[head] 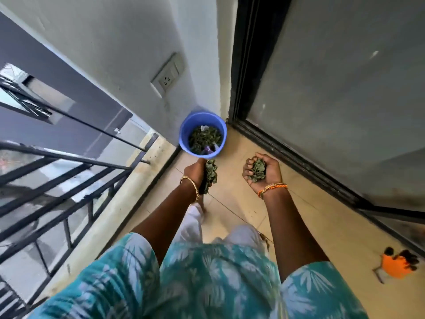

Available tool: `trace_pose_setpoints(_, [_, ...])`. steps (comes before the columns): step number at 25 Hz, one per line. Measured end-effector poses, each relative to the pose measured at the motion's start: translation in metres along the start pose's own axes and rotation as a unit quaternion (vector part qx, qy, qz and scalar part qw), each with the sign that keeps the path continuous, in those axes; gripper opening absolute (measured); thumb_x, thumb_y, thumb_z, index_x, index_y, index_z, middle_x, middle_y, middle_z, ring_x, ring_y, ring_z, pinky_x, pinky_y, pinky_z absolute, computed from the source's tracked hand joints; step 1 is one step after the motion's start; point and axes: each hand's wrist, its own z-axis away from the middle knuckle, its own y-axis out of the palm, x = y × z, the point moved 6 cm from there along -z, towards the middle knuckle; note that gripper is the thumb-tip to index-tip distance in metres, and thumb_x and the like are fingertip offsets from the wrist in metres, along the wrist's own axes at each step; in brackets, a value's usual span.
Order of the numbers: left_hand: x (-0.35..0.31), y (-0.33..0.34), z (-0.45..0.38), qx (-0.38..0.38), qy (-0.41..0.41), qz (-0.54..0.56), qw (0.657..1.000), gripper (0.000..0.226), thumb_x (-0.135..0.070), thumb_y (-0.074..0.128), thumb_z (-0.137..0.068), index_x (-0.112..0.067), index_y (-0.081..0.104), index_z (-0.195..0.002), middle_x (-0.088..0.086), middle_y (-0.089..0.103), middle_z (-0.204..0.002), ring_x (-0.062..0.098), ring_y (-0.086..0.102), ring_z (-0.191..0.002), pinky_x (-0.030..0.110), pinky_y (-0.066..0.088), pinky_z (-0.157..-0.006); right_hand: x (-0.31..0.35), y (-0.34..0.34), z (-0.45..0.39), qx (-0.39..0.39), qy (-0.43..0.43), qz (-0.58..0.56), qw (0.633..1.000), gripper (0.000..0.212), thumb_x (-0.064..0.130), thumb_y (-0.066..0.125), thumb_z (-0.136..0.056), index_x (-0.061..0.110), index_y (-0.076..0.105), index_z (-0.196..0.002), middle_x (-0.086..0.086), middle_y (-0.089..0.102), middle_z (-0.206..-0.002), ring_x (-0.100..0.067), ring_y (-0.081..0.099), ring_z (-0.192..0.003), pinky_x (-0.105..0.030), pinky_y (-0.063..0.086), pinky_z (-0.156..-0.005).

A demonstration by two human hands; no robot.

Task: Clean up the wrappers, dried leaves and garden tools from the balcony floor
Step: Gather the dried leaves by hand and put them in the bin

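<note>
A blue bucket stands on the balcony floor in the corner by the wall, holding dried leaves and a purple wrapper. My left hand grips a bunch of dried leaves just below the bucket's rim. My right hand, palm up to the right of the bucket, cups a second clump of dried leaves with curled fingers.
A black metal railing runs along the left edge. A dark-framed sliding glass door fills the right side. An orange-handled garden tool lies on the tiles at lower right. A wall socket sits above the bucket.
</note>
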Motion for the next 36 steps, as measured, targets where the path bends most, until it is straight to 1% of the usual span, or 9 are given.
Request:
trace_pose_setpoints(11, [0.003, -0.035, -0.283, 0.006, -0.090, 0.073, 0.993, 0.037, -0.029, 0.033, -0.100, -0.021, 0.040, -0.064, -0.003, 0.048, -0.042, 0.009, 0.046, -0.028, 0.011, 0.033, -0.029, -0.049, 0.003, -0.279, -0.102, 0.014, -0.007, 0.995, 0.034, 0.020, 0.039, -0.092, 0.011, 0.052, -0.062, 0.001, 0.057, -0.047, -0.010, 0.054, -0.039, -0.012, 0.043, -0.041])
trace_pose_setpoints(13, [0.008, -0.039, -0.324, -0.010, -0.101, 0.070, 0.992, 0.034, -0.031, 0.031, -0.101, -0.021, 0.044, -0.071, -0.001, 0.058, -0.050, 0.011, 0.056, -0.041, 0.014, 0.045, -0.040, -0.058, -0.004, -0.321, -0.121, 0.014, 0.023, 0.992, 0.033, 0.020, 0.034, -0.093, 0.011, 0.050, -0.065, 0.001, 0.057, -0.044, -0.011, 0.054, -0.037, -0.012, 0.043, -0.041])
trace_pose_setpoints(15, [0.008, -0.043, -0.359, -0.031, -0.087, 0.046, 0.995, 0.025, -0.035, 0.040, -0.099, -0.018, 0.058, -0.093, 0.008, 0.068, -0.090, 0.017, 0.063, -0.072, 0.025, 0.057, -0.067, -0.068, -0.010, -0.357, -0.138, -0.003, 0.050, 0.989, 0.027, 0.018, 0.034, -0.093, 0.010, 0.053, -0.075, -0.003, 0.059, -0.048, -0.017, 0.056, -0.048, -0.017, 0.047, -0.042])
trace_pose_setpoints(18, [0.009, -0.048, -0.373, -0.051, -0.071, 0.050, 0.995, 0.028, -0.041, 0.048, -0.094, -0.017, 0.057, -0.106, 0.012, 0.059, -0.101, 0.024, 0.059, -0.074, 0.029, 0.056, -0.058, -0.074, -0.017, -0.381, -0.160, -0.036, 0.050, 0.985, 0.024, 0.024, 0.036, -0.098, 0.009, 0.055, -0.098, -0.010, 0.058, -0.085, -0.027, 0.056, -0.084, -0.033, 0.053, -0.067])
trace_pose_setpoints(21, [0.008, -0.046, -0.372, -0.031, -0.091, 0.089, 0.991, 0.022, -0.039, 0.047, -0.095, -0.018, 0.053, -0.095, 0.008, 0.054, -0.096, 0.024, 0.057, -0.083, 0.035, 0.050, -0.078, -0.076, -0.017, -0.380, -0.148, -0.029, 0.053, 0.987, 0.039, 0.032, 0.033, -0.099, 0.011, 0.044, -0.130, -0.006, 0.045, -0.111, -0.024, 0.044, -0.106, -0.042, 0.035, -0.098])
trace_pose_setpoints(25, [0.003, -0.056, -0.356, -0.069, -0.033, 0.015, 0.997, 0.035, -0.031, 0.052, -0.092, -0.012, 0.059, -0.122, 0.004, 0.054, -0.109, 0.021, 0.050, -0.100, 0.034, 0.044, -0.085, -0.072, -0.015, -0.361, -0.152, -0.014, 0.085, 0.985, 0.032, 0.037, 0.028, -0.100, 0.017, 0.052, -0.109, 0.001, 0.048, -0.099, -0.010, 0.045, -0.082, -0.038, 0.035, -0.097])
trace_pose_setpoints(28, [-0.012, -0.058, -0.330, -0.099, 0.072, -0.145, 0.982, 0.029, -0.027, 0.051, -0.094, -0.007, 0.062, -0.111, 0.014, 0.061, -0.111, 0.030, 0.054, -0.104, 0.032, 0.043, -0.088, -0.063, -0.005, -0.330, -0.174, -0.035, 0.167, 0.970, 0.035, 0.033, 0.035, -0.098, 0.010, 0.058, -0.112, -0.007, 0.058, -0.115, -0.020, 0.051, -0.108, -0.044, 0.036, -0.103])
trace_pose_setpoints(31, [-0.032, -0.055, -0.285, -0.092, 0.228, -0.348, 0.905, 0.024, -0.020, 0.053, -0.093, -0.004, 0.063, -0.108, 0.016, 0.062, -0.112, 0.030, 0.055, -0.104, 0.027, 0.037, -0.083, -0.042, -0.002, -0.275, -0.318, -0.228, 0.342, 0.854, 0.032, 0.024, 0.047, -0.087, 0.010, 0.050, -0.058, -0.011, 0.056, -0.061, -0.030, 0.050, -0.064, -0.034, 0.044, -0.064])
trace_pose_setpoints(36, [-0.031, -0.036, -0.190, 0.019, 0.370, -0.561, 0.741, 0.048, -0.030, 0.035, -0.080, -0.003, 0.063, -0.109, 0.022, 0.064, -0.105, 0.041, 0.058, -0.096, 0.043, 0.049, -0.082, -0.049, 0.006, -0.143, -0.416, -0.382, 0.510, 0.649, 0.034, 0.029, 0.044, -0.080, 0.007, 0.052, -0.055, -0.017, 0.055, -0.055, -0.036, 0.051, -0.060, -0.028, 0.031, -0.051])
